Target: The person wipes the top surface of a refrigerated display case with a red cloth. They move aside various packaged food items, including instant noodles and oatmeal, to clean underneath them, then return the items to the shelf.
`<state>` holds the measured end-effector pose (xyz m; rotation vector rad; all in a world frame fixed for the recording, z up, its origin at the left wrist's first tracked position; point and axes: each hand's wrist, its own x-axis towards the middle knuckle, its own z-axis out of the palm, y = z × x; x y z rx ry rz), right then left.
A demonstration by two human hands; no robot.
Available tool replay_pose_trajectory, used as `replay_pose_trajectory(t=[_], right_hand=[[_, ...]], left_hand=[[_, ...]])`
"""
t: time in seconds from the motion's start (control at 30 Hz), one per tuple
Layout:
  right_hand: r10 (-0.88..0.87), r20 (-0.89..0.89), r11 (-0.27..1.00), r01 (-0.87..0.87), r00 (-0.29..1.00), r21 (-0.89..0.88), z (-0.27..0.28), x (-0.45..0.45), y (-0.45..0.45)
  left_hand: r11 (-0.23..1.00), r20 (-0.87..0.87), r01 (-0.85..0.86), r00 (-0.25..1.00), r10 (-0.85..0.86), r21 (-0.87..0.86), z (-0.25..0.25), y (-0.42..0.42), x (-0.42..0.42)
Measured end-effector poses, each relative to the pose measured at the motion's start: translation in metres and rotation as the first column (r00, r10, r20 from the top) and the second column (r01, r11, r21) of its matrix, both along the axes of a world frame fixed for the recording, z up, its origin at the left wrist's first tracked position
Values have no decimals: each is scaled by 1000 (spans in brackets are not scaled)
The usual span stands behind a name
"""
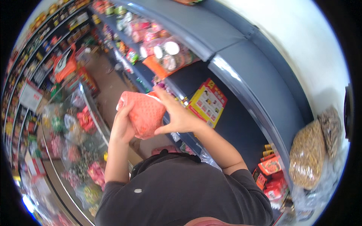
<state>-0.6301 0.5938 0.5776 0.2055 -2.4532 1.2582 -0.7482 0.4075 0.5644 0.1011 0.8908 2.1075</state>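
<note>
A soft pink bundle (147, 114) with a dotted texture and white edges is up in front of my chest. Whether it is cloth or plastic I cannot tell. My left hand (123, 123) grips its left side, the thumb lying across the near face. On the other side, my right hand (179, 117) is spread wide, with a gap between palm and bundle. Its fingers reach the white upper edge and its thumb is by the lower right corner; firm contact is not clear. Beyond the right hand, a yellow and red printed box (209, 101) lies on a dark shelf (240, 121).
Grey shelving (260, 65) curves along the right, holding packs of jars (169, 56). To the left stands a glass-edged counter (94, 115) with bagged goods. A narrow aisle floor (109, 82) runs between. A large bag of dried goods (306, 155) rests at far right.
</note>
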Motion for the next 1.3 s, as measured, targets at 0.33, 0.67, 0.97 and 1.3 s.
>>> replay_pose_trajectory(t=[0.33,0.67,0.97,1.3], right_hand=[[-300,63,699,264,952,-665,11,71,8],[-833,-553,266,873,-6,-410,219,267,39],[-874,-465,-292,613,142,735,268,251,161],[-924,292,381,562,246,734,161,213,253]], left_hand=[[958,-816,-60,541,-204,-280,46,12,1],[951,-773,12,579,-260,-310,24,51,-9],[985,-988,-92,-70,139,145,87,194,7],[941,-839,-130,-501,210,314,82,311,-20]])
